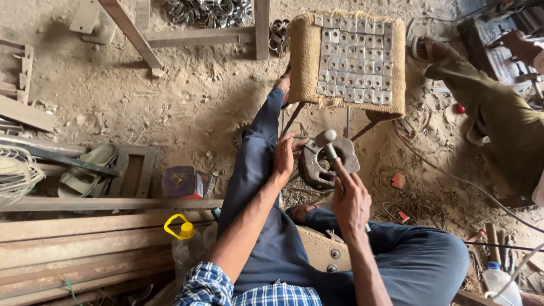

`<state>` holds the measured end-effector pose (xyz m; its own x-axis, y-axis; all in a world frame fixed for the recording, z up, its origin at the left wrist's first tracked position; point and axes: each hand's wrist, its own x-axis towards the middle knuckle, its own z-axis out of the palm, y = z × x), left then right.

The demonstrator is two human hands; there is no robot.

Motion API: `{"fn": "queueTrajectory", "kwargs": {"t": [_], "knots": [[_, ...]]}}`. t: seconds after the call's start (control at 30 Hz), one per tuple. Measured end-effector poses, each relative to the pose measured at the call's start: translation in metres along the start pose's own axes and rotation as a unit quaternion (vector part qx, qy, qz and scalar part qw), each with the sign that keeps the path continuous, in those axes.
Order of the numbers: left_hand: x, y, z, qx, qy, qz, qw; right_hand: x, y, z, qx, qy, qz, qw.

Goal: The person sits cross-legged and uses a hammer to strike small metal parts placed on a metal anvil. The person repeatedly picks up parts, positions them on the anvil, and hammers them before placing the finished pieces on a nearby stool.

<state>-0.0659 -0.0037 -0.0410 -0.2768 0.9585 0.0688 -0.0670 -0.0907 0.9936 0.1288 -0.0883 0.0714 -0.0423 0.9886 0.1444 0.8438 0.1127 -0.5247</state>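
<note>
Seated on sandy ground, a worker's right hand (350, 199) grips a round-headed steel hammer (330, 141) by its handle while the left hand (285, 154) pinches a small metal piece (311, 146) atop the heavy-looking, rigid, rusty iron die block (328, 164).

The person is wearing a checked shirt (272, 292) in blue and white with short sleeves, and dark blue trousers (258, 170). Both arms are showing bare.
</note>
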Motion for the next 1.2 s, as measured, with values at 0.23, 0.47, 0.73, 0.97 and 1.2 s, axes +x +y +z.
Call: {"fn": "queueTrajectory", "kwargs": {"t": [0.23,0.47,0.73,0.97,1.2], "knots": [[0.003,0.011,-0.002,-0.098,0.012,-0.169,0.981,-0.011,-0.018,-0.007,0.016,0.081,-0.071,0.994],[0.004,-0.001,0.002,-0.148,0.038,-0.136,0.979,0.0,-0.02,0.01,-0.085,-0.015,-0.037,0.996],[0.0,-0.006,0.005,-0.06,0.016,-0.101,0.993,0.005,0.001,-0.012,0.022,-0.012,0.021,0.999],[-0.001,-0.019,0.003,-0.004,0.022,-0.011,1.0,-0.025,0.019,-0.01,-0.031,0.021,0.057,0.998],[-0.011,-0.014,0.003,-0.083,0.08,0.026,0.993,-0.025,0.032,-0.014,0.003,0.024,0.065,0.998]]}}
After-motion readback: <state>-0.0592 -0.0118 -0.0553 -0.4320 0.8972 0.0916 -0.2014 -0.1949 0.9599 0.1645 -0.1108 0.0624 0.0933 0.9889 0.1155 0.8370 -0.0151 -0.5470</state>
